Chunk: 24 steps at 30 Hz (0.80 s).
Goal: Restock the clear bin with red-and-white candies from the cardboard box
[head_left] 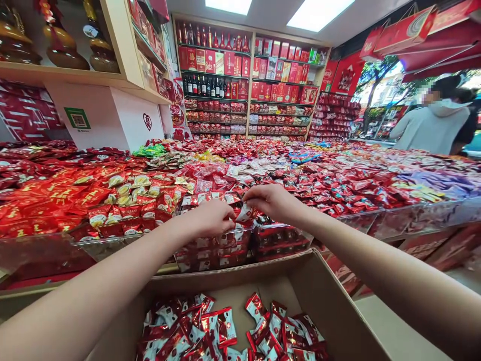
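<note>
Fingers of the right hand pinch a small red-and-white foil packet, their grip clamped on it just beyond the far rim of an open brown cardboard box. The left hand, fingers curled, is close beside the packet; whether its grip also closes on the foil cannot be told. Beneath the hands, on the box's far side, stands a clear plastic bin filled with red-and-white packets. Loose red-and-white foil sweets lie inside the box. Beyond it to the left spread yellow-and-red durian-printed packets. Farthest beyond the box rise pale wooden shelves of bottles and red cartons, while a person in a pale grey hooded top appears beyond it to the right.
</note>
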Each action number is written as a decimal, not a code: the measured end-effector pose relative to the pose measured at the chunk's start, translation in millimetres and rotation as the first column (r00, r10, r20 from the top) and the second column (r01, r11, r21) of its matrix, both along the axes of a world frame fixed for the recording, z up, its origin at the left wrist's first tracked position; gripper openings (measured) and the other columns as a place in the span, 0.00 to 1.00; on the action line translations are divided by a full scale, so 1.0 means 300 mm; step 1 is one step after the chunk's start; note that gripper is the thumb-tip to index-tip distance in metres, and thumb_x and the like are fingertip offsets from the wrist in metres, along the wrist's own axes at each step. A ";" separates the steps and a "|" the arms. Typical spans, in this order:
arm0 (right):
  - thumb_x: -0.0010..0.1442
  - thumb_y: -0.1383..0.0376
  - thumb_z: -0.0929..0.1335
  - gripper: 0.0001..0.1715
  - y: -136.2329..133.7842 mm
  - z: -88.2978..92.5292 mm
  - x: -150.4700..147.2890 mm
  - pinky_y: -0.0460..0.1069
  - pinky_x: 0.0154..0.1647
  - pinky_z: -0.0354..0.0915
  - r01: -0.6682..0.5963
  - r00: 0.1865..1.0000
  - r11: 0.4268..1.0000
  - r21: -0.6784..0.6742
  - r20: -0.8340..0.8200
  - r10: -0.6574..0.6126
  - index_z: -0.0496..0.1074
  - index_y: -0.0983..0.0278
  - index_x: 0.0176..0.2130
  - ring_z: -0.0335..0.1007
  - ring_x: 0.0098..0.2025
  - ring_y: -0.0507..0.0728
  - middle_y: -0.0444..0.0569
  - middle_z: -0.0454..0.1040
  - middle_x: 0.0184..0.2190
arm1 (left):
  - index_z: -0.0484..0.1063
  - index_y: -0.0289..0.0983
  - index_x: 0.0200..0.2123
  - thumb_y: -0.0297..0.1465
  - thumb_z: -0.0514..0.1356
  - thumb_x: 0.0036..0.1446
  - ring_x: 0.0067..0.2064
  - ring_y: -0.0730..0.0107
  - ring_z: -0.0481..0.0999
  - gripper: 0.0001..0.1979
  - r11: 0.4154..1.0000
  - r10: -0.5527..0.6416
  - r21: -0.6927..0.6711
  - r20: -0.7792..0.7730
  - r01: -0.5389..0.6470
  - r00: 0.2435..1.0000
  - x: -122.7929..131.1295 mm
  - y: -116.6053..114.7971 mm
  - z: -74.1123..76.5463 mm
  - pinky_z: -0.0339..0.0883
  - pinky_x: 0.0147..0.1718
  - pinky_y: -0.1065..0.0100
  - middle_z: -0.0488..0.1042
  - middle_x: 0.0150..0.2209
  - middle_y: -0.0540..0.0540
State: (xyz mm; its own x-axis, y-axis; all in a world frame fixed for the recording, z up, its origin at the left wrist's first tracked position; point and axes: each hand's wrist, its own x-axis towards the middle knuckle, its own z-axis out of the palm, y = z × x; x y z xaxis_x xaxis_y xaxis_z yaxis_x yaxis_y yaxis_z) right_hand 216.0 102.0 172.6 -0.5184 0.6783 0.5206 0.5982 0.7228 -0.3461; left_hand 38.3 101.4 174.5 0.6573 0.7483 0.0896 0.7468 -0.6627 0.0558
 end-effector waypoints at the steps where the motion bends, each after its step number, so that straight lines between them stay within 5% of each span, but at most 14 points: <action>1: 0.51 0.70 0.61 0.11 0.005 -0.001 -0.004 0.44 0.32 0.59 -0.011 1.000 1.000 -0.005 0.029 0.012 0.71 0.66 0.34 0.66 0.30 0.50 0.46 0.73 0.29 | 0.71 0.38 0.23 0.31 0.52 0.46 0.22 0.71 0.65 0.09 1.000 0.002 -0.006 -0.005 -0.002 1.000 -0.002 0.000 -0.007 0.52 0.21 0.73 0.72 0.21 0.50; 7: 0.50 0.71 0.62 0.12 0.024 0.028 -0.023 0.45 0.30 0.58 -0.057 0.966 0.998 -0.023 0.252 0.061 0.73 0.66 0.34 0.66 0.29 0.51 0.46 0.73 0.28 | 0.71 0.39 0.25 0.27 0.50 0.44 0.24 0.72 0.66 0.09 0.999 0.017 -0.043 -0.004 -0.017 1.000 -0.009 0.008 -0.024 0.53 0.22 0.74 0.72 0.23 0.51; 15: 0.49 0.73 0.61 0.15 0.045 0.021 -0.049 0.43 0.28 0.57 -0.139 0.923 0.986 -0.087 0.349 0.161 0.73 0.63 0.34 0.66 0.27 0.50 0.45 0.75 0.28 | 0.71 0.38 0.25 0.27 0.50 0.42 0.24 0.72 0.67 0.10 0.996 0.052 -0.075 -0.047 -0.056 0.998 -0.003 0.005 -0.007 0.54 0.22 0.74 0.73 0.24 0.49; 24: 0.47 0.71 0.63 0.13 0.025 0.009 -0.055 0.44 0.28 0.57 -0.002 0.901 0.999 -0.038 0.433 0.019 0.70 0.66 0.35 0.66 0.31 0.53 0.48 0.73 0.30 | 0.71 0.37 0.26 0.28 0.51 0.42 0.22 0.74 0.65 0.09 0.986 0.099 -0.122 -0.108 -0.112 0.989 0.032 0.002 0.016 0.53 0.19 0.75 0.71 0.21 0.51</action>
State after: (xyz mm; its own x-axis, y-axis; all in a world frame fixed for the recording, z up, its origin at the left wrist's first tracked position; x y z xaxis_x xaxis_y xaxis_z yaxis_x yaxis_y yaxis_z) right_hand 199.3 109.5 175.4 -0.6945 0.6855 0.2187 0.6872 0.7219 -0.0806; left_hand 47.8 102.0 179.3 0.5747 0.8150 -0.0742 0.8184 -0.5721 0.0550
